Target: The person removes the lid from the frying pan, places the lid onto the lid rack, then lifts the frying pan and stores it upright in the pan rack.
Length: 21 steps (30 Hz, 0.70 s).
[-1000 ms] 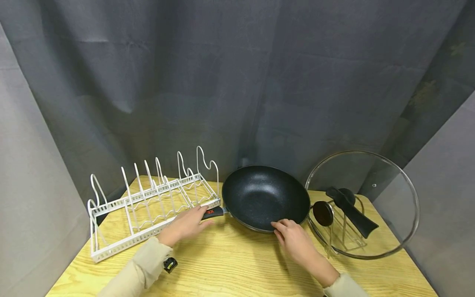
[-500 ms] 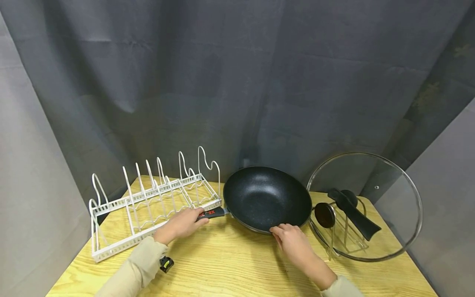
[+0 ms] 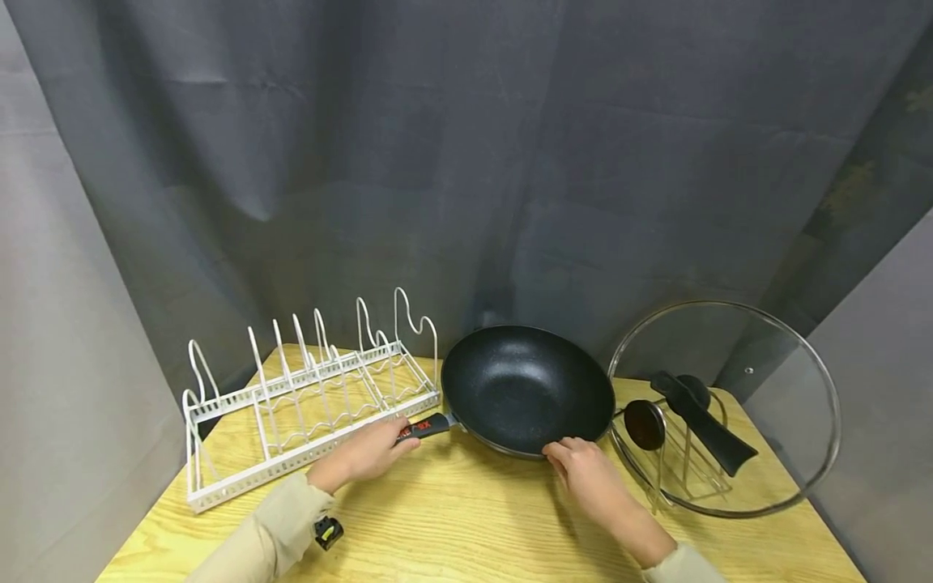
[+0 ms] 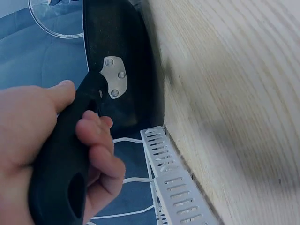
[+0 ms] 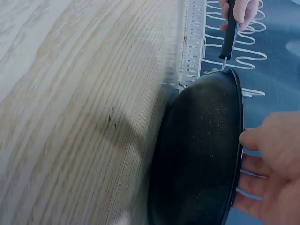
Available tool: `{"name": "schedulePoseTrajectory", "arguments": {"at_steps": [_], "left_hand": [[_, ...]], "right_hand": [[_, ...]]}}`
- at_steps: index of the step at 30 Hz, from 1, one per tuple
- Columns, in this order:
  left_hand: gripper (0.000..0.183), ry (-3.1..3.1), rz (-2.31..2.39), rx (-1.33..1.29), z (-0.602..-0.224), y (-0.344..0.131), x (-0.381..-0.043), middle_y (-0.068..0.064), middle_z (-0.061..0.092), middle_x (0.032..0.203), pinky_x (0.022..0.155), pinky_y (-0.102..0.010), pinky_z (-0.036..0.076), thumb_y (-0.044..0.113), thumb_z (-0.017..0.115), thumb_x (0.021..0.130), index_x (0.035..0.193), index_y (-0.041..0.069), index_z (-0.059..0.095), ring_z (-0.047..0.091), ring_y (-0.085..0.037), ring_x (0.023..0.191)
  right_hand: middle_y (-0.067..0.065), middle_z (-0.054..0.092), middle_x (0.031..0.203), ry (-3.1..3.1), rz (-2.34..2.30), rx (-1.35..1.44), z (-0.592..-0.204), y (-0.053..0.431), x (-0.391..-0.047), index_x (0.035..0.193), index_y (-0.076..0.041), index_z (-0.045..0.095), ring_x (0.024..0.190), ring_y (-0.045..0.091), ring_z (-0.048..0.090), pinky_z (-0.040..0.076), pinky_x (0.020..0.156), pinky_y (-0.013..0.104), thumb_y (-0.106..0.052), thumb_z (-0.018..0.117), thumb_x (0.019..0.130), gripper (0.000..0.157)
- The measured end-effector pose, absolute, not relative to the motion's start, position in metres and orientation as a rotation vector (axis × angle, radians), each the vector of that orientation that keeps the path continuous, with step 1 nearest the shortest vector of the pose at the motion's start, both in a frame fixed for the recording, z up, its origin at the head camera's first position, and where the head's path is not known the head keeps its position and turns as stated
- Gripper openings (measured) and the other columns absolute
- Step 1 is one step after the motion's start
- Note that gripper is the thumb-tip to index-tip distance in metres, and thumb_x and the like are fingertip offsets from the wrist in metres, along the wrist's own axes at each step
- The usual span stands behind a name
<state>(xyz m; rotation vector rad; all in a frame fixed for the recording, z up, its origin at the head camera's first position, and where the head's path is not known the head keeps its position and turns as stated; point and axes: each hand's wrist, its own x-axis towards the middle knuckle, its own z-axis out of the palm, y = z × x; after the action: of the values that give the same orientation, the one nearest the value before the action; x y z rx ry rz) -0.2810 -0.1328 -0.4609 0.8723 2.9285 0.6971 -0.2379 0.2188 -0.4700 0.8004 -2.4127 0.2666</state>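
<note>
A black wok (image 3: 521,397) stands on the wooden table in the middle of the head view. My left hand (image 3: 368,449) grips its long black handle (image 3: 426,427); in the left wrist view the fingers (image 4: 101,157) curl round the handle from below, and the thumb lies along its other side. My right hand (image 3: 586,478) holds the near rim. The right wrist view has its thumb (image 5: 251,139) on the wok's outer wall side, with the other fingers reaching over the rim to the inside, where their tips are hidden.
A white wire pan rack (image 3: 313,433) stands at left, close behind my left hand. At right, a large glass lid (image 3: 787,421) with a black upright handle (image 3: 703,425) leans in a wire stand (image 3: 659,465). A grey curtain (image 3: 466,162) hangs behind the table (image 3: 466,534).
My left hand has gone from lying over the handle with extended fingers to gripping it. The right hand's fingers have settled at the wok's near rim. The wok looks nearly still.
</note>
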Motion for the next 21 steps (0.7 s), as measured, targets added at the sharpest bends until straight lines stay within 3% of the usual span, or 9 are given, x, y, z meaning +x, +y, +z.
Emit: {"name": "schedulePoseTrajectory", "arguments": {"at_steps": [21], "left_hand": [[0.023, 2.791, 0.897, 0.851, -0.459, -0.121, -0.263, 0.005, 0.040, 0.063, 0.048, -0.024, 0.032, 0.029, 0.048, 0.100, 0.087, 0.011, 0.051, 0.036, -0.008, 0.052]], "right_hand": [[-0.007, 0.061, 0.077, -2.416, 0.292, 0.859, -0.470, 0.240, -0.246, 0.085, -0.013, 0.069, 0.069, 0.013, 0.060, 0.050, 0.058, 0.031, -0.002, 0.077, 0.075, 0.017]]}}
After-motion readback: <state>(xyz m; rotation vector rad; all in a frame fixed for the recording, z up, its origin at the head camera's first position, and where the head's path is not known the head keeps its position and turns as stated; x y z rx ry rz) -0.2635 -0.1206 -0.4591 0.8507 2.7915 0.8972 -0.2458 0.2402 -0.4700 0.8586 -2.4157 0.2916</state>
